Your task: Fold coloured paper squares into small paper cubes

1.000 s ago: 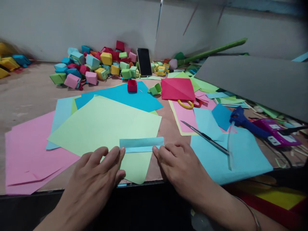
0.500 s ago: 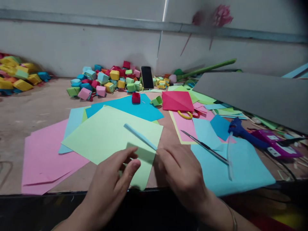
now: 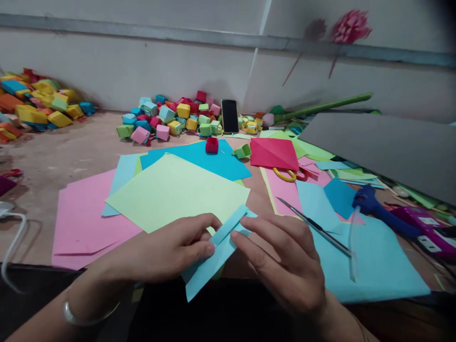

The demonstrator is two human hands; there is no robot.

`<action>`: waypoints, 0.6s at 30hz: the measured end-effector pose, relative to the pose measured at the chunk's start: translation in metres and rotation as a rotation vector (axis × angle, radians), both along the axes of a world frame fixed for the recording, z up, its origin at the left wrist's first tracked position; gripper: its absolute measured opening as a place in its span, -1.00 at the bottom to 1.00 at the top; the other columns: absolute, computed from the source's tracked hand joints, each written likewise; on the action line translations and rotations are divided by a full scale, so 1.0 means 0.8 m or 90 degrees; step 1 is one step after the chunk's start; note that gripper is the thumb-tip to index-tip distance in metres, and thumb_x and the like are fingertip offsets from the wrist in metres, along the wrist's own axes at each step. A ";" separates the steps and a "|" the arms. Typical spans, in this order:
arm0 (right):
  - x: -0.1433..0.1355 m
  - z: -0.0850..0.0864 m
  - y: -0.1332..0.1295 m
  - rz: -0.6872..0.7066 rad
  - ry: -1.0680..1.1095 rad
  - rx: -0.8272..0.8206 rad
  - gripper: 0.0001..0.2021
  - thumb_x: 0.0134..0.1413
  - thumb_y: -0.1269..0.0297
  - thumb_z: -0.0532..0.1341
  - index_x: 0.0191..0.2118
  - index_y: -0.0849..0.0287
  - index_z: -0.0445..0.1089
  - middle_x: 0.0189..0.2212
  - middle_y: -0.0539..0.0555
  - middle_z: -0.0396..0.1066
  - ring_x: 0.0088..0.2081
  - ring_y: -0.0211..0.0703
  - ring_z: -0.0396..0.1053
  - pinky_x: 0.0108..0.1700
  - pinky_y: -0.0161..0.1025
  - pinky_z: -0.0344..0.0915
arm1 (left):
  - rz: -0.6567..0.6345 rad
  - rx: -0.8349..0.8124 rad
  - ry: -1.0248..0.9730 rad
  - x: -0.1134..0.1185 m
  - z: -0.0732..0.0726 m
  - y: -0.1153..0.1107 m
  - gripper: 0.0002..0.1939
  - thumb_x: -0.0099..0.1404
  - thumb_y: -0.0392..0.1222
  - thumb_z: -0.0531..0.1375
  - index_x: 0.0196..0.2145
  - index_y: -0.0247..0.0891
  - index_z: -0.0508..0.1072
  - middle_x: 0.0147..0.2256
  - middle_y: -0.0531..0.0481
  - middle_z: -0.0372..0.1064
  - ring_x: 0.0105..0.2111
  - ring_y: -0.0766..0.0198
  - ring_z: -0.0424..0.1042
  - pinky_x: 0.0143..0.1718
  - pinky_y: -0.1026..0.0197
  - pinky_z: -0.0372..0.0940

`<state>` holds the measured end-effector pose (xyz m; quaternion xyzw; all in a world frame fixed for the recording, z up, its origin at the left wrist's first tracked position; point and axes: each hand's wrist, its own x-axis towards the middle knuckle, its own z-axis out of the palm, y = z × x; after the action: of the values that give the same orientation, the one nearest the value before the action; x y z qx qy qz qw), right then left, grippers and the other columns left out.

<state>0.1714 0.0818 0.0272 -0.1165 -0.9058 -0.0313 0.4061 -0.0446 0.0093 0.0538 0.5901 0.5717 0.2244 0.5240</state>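
A folded strip of light blue paper [image 3: 216, 259] is held slantwise over the table's front edge, its lower end pointing toward me. My left hand [image 3: 178, 247] pinches its left side, with the thumb on top and the fingers partly behind the paper. My right hand [image 3: 285, 256] has its fingertips on the upper right part, by the folded band; some of its fingers are hidden. Under and beyond the strip lies a pale green sheet [image 3: 171, 190]. A red paper cube [image 3: 212, 145] and a green folded piece [image 3: 242, 151] sit behind it.
Pink sheets [image 3: 81, 213] lie at left, a blue sheet [image 3: 199, 159] behind. At right are a craft knife [image 3: 313, 225], scissors [image 3: 285, 174], a light blue sheet [image 3: 384, 261] and a blue glue gun [image 3: 381, 206]. Paper cubes [image 3: 167, 114] and a phone [image 3: 230, 116] stand by the wall.
The light blue paper was edge-on in my right hand; now it is turned with its face showing and lies nearer me. My left hand has taken hold of it. The view has shifted left.
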 end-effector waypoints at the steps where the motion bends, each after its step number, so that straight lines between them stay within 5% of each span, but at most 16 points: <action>1: -0.001 -0.001 0.002 0.006 0.003 0.007 -0.78 0.12 0.51 0.20 -0.11 0.19 0.44 -0.17 0.16 0.49 -0.10 -0.04 0.33 -0.13 -0.07 0.29 | -0.032 0.011 0.020 -0.001 0.002 0.002 -0.78 0.37 -0.15 0.00 -0.08 -0.17 0.32 -0.47 0.16 0.24 -0.48 0.35 0.21 -0.48 0.33 0.13; 7: -0.016 -0.024 0.006 -0.015 -0.134 -0.022 -0.81 0.21 0.49 0.09 -0.31 0.25 0.46 -0.45 0.10 0.47 -0.34 -0.11 0.31 -0.29 -0.12 0.16 | 0.036 0.238 0.352 -0.001 -0.029 0.011 -0.74 0.33 -0.29 0.02 -0.04 -0.19 0.34 -0.33 0.01 0.41 -0.33 0.21 0.33 -0.31 0.19 0.17; 10: -0.020 -0.037 0.005 -0.021 -0.191 -0.073 -0.75 0.23 0.52 0.05 -0.32 0.27 0.48 -0.49 0.11 0.43 -0.36 -0.12 0.27 -0.29 -0.14 0.14 | 0.040 0.358 0.496 0.006 -0.048 0.004 -0.82 0.32 -0.35 0.02 -0.26 -0.22 0.41 -0.28 -0.07 0.38 -0.26 0.11 0.29 -0.26 0.09 0.15; 14: -0.021 -0.046 0.004 -0.024 -0.205 -0.139 -0.79 0.22 0.49 0.09 -0.32 0.28 0.48 -0.47 0.12 0.41 -0.36 -0.11 0.23 -0.31 -0.16 0.11 | 0.054 0.410 0.502 0.017 -0.054 -0.015 -0.82 0.33 -0.17 0.12 -0.42 -0.24 0.42 -0.35 -0.06 0.33 -0.32 0.11 0.23 -0.31 0.08 0.12; 18: -0.020 -0.045 0.006 -0.036 -0.208 -0.199 -0.81 0.21 0.47 0.12 -0.34 0.26 0.48 -0.46 0.10 0.38 -0.36 -0.13 0.21 -0.32 -0.18 0.09 | 0.057 0.386 0.484 0.016 -0.060 -0.021 -0.74 0.39 -0.23 0.02 -0.42 -0.26 0.40 -0.43 -0.04 0.28 -0.39 0.17 0.19 -0.37 0.11 0.07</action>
<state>0.1551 0.0867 -0.0088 -0.1967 -0.9498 0.0795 0.2297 -0.0319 -0.0079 0.0056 0.7312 0.6563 0.1714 0.0723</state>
